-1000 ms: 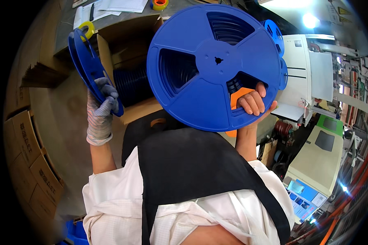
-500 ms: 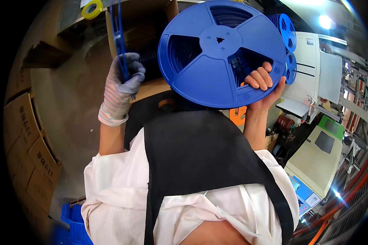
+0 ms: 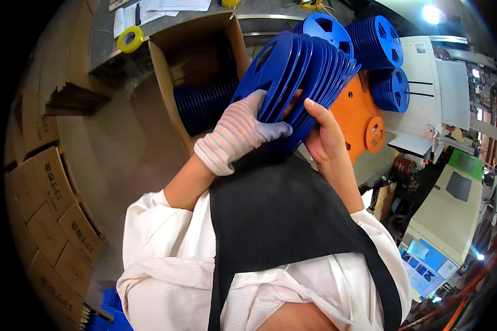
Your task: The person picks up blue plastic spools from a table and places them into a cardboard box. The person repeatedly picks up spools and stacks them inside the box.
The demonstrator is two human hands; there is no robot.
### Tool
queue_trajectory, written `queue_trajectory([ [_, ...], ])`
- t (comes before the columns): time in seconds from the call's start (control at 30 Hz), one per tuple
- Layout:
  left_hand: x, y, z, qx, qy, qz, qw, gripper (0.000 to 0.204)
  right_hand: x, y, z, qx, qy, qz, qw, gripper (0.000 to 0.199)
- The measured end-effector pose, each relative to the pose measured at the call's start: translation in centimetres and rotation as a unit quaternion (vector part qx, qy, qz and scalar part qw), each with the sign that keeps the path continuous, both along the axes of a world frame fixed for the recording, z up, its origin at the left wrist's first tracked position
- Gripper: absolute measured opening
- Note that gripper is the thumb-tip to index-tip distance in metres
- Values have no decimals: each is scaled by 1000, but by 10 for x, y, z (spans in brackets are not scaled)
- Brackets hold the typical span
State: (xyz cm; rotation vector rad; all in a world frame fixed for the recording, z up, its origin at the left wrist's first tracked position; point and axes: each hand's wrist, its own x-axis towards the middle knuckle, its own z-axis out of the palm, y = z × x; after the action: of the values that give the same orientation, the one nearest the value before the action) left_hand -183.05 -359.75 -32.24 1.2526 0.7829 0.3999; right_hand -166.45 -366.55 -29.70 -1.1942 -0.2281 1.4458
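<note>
i have a fanned stack of blue reels [image 3: 309, 71] between my hands, just above the middle of the frame, its lower edge close over my black apron [image 3: 281, 215]. my gloved left hand [image 3: 238, 132] is clamped on the front discs at the stack's lower left, thumb across their near edge; the tips of the other fingers are hidden. my bare right hand [image 3: 327, 142] is closed on the stack's lower right, thumb raised along the disc edges, the remaining fingers mostly behind the blue, with a bit of skin showing in a gap. the discs lean and spread apart toward the top, so if my grip loosens on either side, the outer ones could slide off and drop past my apron. squeezing unevenly could bend a thin rim, and a fingertip between two discs could get pinched if they close up. the open cardboard box [image 3: 161, 83] in the upper left, with dark blue reels [image 3: 201, 105] inside, sits just left of the stack; a wide swing could catch its flank. swinging right could knock the orange plate [image 3: 349, 107] or the stacked reels [image 3: 389, 91] at upper right.
</note>
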Motion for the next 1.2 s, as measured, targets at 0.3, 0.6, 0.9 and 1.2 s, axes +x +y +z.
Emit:
queue_trajectory([
  [0.3, -72, 9, -8, -250, -234, 219, 914, 40, 9, -7, 3, -15, 46, -32, 998, 38],
  [0.6, -183, 15, -86, -197, -598, 264, 730, 45, 35, -26, -23, 20, 52, -95, 994, 39],
  [0.9, -186, 26, -118, -205, -680, 258, 655, 44, 55, -35, -35, -17, 81, -161, 984, 35],
  [1.2, -144, 73, -120, -220, -475, 425, 739, 38, 61, -40, -43, -34, 47, -208, 976, 34],
])
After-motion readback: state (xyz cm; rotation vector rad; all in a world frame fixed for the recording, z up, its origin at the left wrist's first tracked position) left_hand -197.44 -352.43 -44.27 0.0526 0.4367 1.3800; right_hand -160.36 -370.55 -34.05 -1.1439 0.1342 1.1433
